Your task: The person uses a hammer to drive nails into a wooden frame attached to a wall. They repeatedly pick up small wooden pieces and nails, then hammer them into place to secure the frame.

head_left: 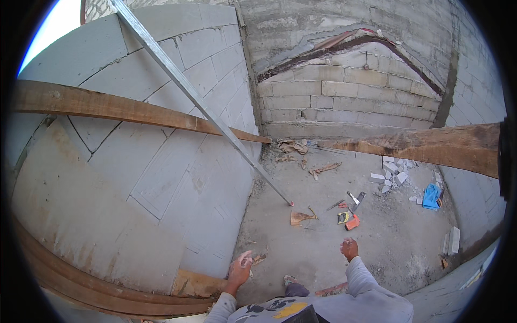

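Note:
My left hand hangs low beside the block wall on the left, its fingers loosely curled and dusty, with nothing visible in them. A small piece of reddish-brown debris lies on the floor just beyond it. To the right, my right hand is held out over the concrete floor, fingers slightly bent and apart, apparently holding nothing. Farther out lie an orange block-shaped tool, a yellow-and-black handle, a metal tool with a pale blade and a flat wooden piece. Neither hand touches these.
A long metal bar slants down to the floor. Wooden beams extend from both sides. Broken block pieces, a blue bag and a pale block lie on the right. Block walls surround the space.

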A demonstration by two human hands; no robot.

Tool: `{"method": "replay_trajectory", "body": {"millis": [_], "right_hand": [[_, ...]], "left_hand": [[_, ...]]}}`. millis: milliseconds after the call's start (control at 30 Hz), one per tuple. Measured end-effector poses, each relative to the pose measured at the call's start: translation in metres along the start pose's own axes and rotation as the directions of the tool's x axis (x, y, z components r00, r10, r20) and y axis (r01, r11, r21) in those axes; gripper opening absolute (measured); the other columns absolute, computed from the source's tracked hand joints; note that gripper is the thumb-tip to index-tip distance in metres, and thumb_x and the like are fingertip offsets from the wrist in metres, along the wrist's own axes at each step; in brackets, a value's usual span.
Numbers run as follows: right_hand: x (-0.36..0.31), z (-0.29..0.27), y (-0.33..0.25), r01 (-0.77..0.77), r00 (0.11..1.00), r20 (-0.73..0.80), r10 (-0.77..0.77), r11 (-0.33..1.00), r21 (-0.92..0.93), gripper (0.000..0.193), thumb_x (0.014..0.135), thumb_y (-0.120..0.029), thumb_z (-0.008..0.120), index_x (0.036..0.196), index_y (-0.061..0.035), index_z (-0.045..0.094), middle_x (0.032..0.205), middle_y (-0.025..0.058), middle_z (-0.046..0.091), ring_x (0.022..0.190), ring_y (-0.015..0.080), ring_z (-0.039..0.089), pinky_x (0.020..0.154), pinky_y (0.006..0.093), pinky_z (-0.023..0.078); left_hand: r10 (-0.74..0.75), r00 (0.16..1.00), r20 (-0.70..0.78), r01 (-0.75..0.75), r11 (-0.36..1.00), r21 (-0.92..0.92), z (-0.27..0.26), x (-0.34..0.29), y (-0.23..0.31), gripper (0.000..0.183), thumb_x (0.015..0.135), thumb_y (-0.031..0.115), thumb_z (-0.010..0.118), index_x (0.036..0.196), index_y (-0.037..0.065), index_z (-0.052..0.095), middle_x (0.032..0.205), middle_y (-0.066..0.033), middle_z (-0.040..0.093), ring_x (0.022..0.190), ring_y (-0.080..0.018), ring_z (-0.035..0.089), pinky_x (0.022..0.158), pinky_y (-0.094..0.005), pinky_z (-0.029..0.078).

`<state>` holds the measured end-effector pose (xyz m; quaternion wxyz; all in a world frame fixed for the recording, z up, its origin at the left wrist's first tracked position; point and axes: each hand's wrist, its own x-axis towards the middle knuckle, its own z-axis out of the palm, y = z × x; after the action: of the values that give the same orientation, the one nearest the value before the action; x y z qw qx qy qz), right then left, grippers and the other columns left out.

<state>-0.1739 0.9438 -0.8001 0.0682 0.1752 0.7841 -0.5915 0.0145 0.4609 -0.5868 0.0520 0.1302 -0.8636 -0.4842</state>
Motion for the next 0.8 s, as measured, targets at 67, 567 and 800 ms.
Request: {"method": "replay_trajectory", "body": {"millis": [67, 567, 800], "right_hand": [[-0.004, -0.046, -0.051, 0.071, 0.997, -0.036, -0.071, 0.997, -0.018, 0.033, 0.099, -0.013, 0.053, 0.128, -0.0006, 0.062, 0.091, 0.0133, 0.071, 0.071, 0.0187, 0.07, 0.06, 0.0312, 0.057], [-0.116, -0.107, 0.1, 0.076, 0.684, -0.639, 0.351, 0.837, 0.542, 0.032, 0.105, -0.019, 0.048, 0.13, -0.0064, 0.063, 0.1, 0.01, 0.072, 0.069, 0.015, 0.064, 0.06, 0.0302, 0.055], [-0.111, -0.033, 0.175, 0.087, 0.591, -0.625, 0.511, 0.73, 0.678, 0.03, 0.104, -0.017, 0.049, 0.129, -0.0063, 0.062, 0.098, 0.0093, 0.072, 0.07, 0.0141, 0.065, 0.061, 0.0291, 0.054]], "left_hand": [[0.163, 0.983, 0.082, -0.158, 0.986, -0.062, 0.022, 0.038, 0.068, 0.043, 0.1, 0.022, 0.065, 0.14, 0.007, 0.06, 0.133, -0.019, 0.065, 0.116, -0.0311, 0.067, 0.099, -0.0415, 0.052], [0.955, 0.287, 0.074, -0.939, 0.295, -0.176, 0.228, 0.194, 0.451, 0.133, 0.072, 0.048, 0.092, 0.162, -0.004, 0.008, 0.165, -0.0289, 0.02, 0.154, -0.0412, 0.023, 0.126, -0.0475, 0.023], [0.976, 0.145, -0.163, -0.977, 0.114, -0.182, 0.293, 0.252, 0.473, 0.066, 0.086, 0.018, 0.085, 0.136, -0.007, 0.049, 0.142, -0.022, 0.047, 0.123, -0.0277, 0.058, 0.103, -0.0392, 0.05]]}}
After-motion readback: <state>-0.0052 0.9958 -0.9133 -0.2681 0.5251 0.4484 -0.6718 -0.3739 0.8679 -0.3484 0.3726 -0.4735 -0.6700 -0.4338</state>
